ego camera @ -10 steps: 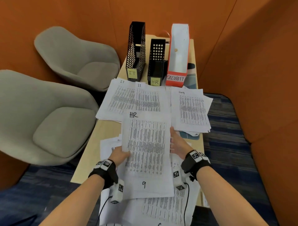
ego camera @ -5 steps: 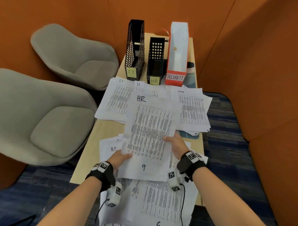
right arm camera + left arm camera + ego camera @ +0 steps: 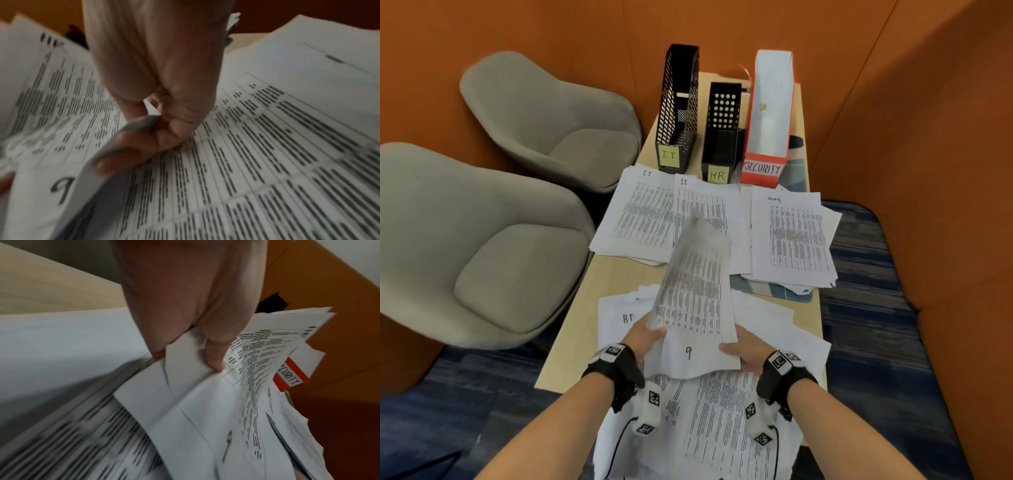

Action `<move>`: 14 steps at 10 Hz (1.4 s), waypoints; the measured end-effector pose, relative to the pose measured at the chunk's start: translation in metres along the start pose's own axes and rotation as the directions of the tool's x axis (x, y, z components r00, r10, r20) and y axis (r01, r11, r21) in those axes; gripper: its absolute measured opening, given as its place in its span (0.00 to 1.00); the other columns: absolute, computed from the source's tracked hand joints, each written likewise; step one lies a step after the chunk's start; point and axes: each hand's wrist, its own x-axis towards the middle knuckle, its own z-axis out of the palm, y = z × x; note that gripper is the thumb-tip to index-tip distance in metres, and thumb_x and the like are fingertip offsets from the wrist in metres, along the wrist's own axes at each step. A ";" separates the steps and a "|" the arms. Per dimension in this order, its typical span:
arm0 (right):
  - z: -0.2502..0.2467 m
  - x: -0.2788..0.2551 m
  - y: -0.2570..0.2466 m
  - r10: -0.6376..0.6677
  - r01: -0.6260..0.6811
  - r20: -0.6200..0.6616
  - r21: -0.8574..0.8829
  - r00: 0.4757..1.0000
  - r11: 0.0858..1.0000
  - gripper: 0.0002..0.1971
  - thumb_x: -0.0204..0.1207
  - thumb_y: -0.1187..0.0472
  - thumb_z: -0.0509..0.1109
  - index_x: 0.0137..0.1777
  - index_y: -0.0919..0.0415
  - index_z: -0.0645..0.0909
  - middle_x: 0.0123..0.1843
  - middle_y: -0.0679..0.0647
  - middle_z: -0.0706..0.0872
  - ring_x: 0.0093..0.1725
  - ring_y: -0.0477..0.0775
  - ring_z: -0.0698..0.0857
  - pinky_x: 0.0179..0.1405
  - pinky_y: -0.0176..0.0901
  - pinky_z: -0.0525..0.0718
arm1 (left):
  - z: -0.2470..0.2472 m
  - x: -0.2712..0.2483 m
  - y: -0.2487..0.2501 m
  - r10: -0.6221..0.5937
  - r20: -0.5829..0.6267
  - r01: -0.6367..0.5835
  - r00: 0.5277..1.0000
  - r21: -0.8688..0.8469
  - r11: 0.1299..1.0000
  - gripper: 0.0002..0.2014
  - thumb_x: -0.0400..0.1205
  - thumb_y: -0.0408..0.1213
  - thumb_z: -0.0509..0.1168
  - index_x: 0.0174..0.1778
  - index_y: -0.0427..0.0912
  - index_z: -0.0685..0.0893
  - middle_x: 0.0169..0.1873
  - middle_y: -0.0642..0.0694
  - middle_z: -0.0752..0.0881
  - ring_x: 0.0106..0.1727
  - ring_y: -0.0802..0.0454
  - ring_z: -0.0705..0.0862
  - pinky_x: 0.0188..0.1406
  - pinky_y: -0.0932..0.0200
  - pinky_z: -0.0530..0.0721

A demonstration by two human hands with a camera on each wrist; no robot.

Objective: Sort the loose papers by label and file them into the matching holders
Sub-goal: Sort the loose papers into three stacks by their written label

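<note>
Both hands hold one printed sheet (image 3: pixel 695 298), headed HR in the earlier frames and numbered 9, by its near corners above the table. My left hand (image 3: pixel 645 337) pinches the left corner (image 3: pixel 185 360) between thumb and fingers. My right hand (image 3: pixel 743 349) pinches the right edge (image 3: pixel 152 123). The sheet (image 3: pixel 61 191) is bowed lengthwise and its far end is blurred. At the far end stand three holders: black mesh IT (image 3: pixel 676 113), black HR (image 3: pixel 722 137), red-and-white SECURITY (image 3: pixel 767 137).
An IT pile (image 3: pixel 650 216) and a Security pile (image 3: pixel 794 236) lie in front of the holders. A small HR pile (image 3: pixel 619 315) lies left of my hands, and loose sheets (image 3: pixel 722 428) cover the near table edge. Two grey chairs (image 3: pixel 482 240) stand left; orange walls enclose the narrow table (image 3: pixel 619 274).
The sheet went from flat to raised and bowed, its far end swinging up. Both hands slid down to its near corners and came closer together.
</note>
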 end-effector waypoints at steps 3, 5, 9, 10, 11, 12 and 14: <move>-0.060 0.012 -0.069 -0.044 0.342 -0.610 0.381 0.791 0.859 0.21 0.83 0.69 0.59 0.75 0.57 0.70 0.69 0.59 0.79 0.53 0.55 0.81 0.43 0.48 0.83 | 0.004 0.054 0.115 0.059 -0.076 -0.057 0.995 0.028 0.998 0.22 0.82 0.52 0.62 0.60 0.36 0.81 0.61 0.37 0.85 0.60 0.39 0.84 0.66 0.45 0.81; -0.110 0.033 -0.094 -0.004 0.315 -0.631 0.382 0.776 0.869 0.21 0.83 0.68 0.60 0.76 0.61 0.67 0.70 0.64 0.76 0.43 0.51 0.79 0.48 0.51 0.85 | 0.006 0.135 0.130 -0.078 -0.108 0.110 0.991 0.328 0.938 0.37 0.70 0.60 0.69 0.65 0.33 0.79 0.60 0.33 0.85 0.57 0.36 0.85 0.58 0.47 0.85; -0.101 0.100 -0.136 0.014 0.304 -0.699 0.329 0.715 0.894 0.19 0.80 0.66 0.62 0.71 0.60 0.72 0.69 0.66 0.79 0.59 0.60 0.80 0.66 0.64 0.80 | 0.039 0.153 0.118 -0.065 -0.267 0.197 0.962 0.504 0.841 0.08 0.76 0.37 0.64 0.42 0.36 0.84 0.53 0.35 0.88 0.53 0.39 0.86 0.59 0.43 0.84; -0.092 0.103 -0.144 0.004 0.322 -0.697 0.337 0.717 0.885 0.19 0.83 0.70 0.58 0.73 0.58 0.72 0.58 0.52 0.83 0.60 0.56 0.79 0.62 0.56 0.81 | 0.035 0.148 0.120 0.083 -0.244 0.060 0.966 0.525 0.849 0.07 0.75 0.36 0.63 0.32 0.38 0.79 0.45 0.39 0.88 0.45 0.43 0.86 0.51 0.51 0.86; -0.093 0.111 -0.144 0.047 0.299 -0.681 0.381 0.731 0.875 0.22 0.83 0.69 0.59 0.77 0.61 0.66 0.70 0.63 0.77 0.56 0.57 0.77 0.61 0.58 0.82 | 0.026 0.128 0.131 0.440 -0.227 -0.241 0.869 0.582 0.777 0.03 0.79 0.34 0.61 0.41 0.40 0.76 0.43 0.41 0.81 0.39 0.43 0.81 0.38 0.53 0.80; -0.097 0.126 -0.142 0.073 0.270 -0.685 0.380 0.724 0.885 0.22 0.80 0.72 0.57 0.72 0.57 0.72 0.70 0.64 0.79 0.59 0.61 0.80 0.64 0.65 0.80 | -0.010 0.124 0.150 0.591 -0.236 -0.407 0.771 0.531 0.743 0.03 0.81 0.32 0.58 0.42 0.39 0.71 0.32 0.37 0.82 0.32 0.39 0.82 0.30 0.47 0.80; -0.116 0.138 -0.141 0.121 0.033 -0.760 0.185 0.639 0.982 0.19 0.80 0.70 0.56 0.70 0.70 0.75 0.66 0.67 0.81 0.63 0.68 0.81 0.56 0.52 0.79 | -0.127 0.161 0.160 0.409 -0.617 -0.224 0.672 0.357 0.907 0.12 0.79 0.23 0.54 0.54 0.38 0.77 0.47 0.29 0.83 0.46 0.34 0.81 0.45 0.48 0.76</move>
